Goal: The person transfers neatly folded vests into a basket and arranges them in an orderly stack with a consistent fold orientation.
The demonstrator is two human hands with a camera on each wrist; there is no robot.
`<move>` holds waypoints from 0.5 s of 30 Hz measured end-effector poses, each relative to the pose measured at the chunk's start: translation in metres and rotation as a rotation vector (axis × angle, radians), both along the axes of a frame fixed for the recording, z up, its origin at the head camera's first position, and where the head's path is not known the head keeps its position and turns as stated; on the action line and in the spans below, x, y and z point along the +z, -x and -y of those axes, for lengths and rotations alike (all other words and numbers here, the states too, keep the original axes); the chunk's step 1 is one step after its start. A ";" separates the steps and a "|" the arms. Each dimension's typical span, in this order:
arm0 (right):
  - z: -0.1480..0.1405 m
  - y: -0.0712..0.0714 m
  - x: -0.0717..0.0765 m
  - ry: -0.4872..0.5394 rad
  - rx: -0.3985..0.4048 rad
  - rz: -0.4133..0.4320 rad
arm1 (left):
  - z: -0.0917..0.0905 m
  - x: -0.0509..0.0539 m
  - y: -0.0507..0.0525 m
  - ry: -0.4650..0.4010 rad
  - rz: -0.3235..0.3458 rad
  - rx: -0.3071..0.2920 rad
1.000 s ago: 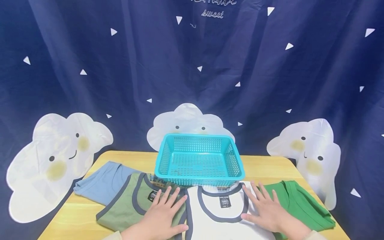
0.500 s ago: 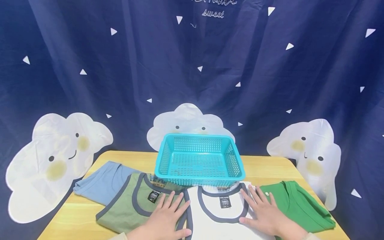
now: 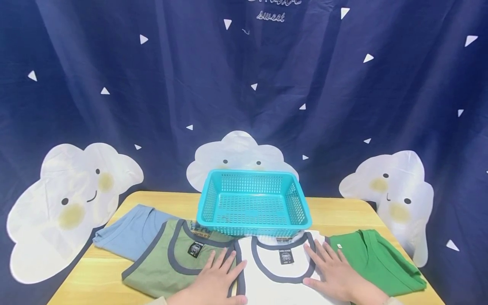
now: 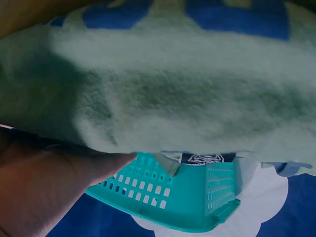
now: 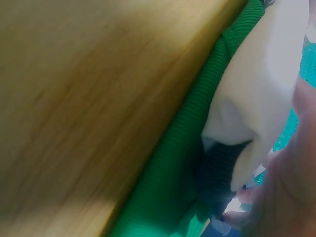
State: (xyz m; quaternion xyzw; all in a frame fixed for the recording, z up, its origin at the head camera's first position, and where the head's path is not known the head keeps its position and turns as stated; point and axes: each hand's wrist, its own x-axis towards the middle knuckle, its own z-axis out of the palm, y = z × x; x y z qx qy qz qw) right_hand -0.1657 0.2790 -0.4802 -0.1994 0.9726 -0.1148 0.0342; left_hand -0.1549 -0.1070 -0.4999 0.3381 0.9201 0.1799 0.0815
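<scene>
My left hand (image 3: 215, 281) lies with fingers spread on the right side of a dark-trimmed olive green tank top (image 3: 156, 262). In the left wrist view its thumb (image 4: 54, 182) shows beside the pale green cloth (image 4: 197, 113). Spread likewise, my right hand (image 3: 335, 273) rests on the right side of a white tank top (image 3: 274, 292) with dark trim. The two tops lie side by side, neck labels showing. Against the white top's right side is a folded green shirt (image 3: 389, 264). The right wrist view shows white cloth (image 5: 256, 89) over green ribbed cloth (image 5: 168, 158).
A turquoise plastic basket (image 3: 253, 228) stands behind the two tops, with nothing inside. Folded blue clothing (image 3: 133, 231) lies at the left, partly under the olive top. The wooden table (image 3: 335, 212) ends at a dark blue curtain (image 3: 244, 84) printed with clouds.
Both hands have slid a little toward me over the tops, the left one also slightly to the right. More of the olive top's neck label shows. The clothes and basket have stayed put.
</scene>
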 end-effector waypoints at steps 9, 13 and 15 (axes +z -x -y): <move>-0.001 0.000 -0.001 0.002 -0.007 0.066 | -0.007 -0.001 -0.001 0.013 -0.001 -0.007; 0.000 -0.002 0.001 -0.008 -0.002 0.063 | -0.010 0.003 -0.002 0.042 -0.005 -0.017; 0.000 -0.003 0.002 0.001 0.012 0.049 | -0.012 0.006 -0.004 0.052 0.004 -0.022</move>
